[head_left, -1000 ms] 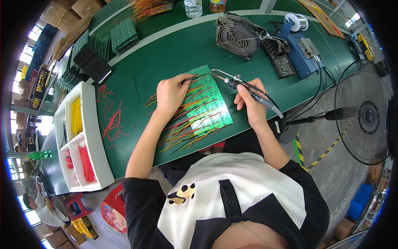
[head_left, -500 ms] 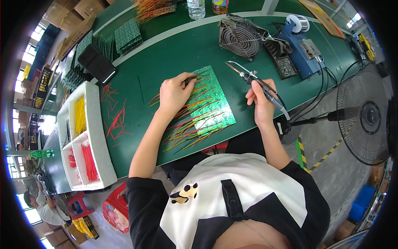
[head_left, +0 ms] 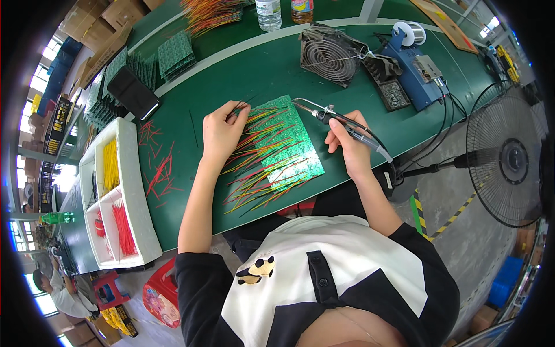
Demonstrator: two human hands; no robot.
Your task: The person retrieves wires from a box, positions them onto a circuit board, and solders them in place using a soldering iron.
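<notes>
On the green bench lies a green circuit board panel [head_left: 298, 139], with rows of red, yellow and dark wires [head_left: 260, 165] sticking out from it to the left. My left hand [head_left: 222, 132] is closed beside the panel's upper left corner, pinching several thin black wires [head_left: 250, 99] whose ends poke out past the fingertips. In my right hand [head_left: 352, 147] is a soldering iron [head_left: 325, 117] with a thin solder feed tube along it. The iron's tip hovers over or close to the panel's upper right corner; contact cannot be made out.
To the left stands a white foam box [head_left: 151, 231] of yellow and red wires, beside loose red wire pieces [head_left: 162, 173]. A phone [head_left: 133, 92] rests by stacked boards [head_left: 176, 55]. At the back are a small fan [head_left: 329, 58] and a blue solder feeder [head_left: 413, 69] with a spool.
My left hand has moved left, off the panel, with black wires in its fingers. My right hand has brought the soldering iron left and slightly down, closer to the panel's top.
</notes>
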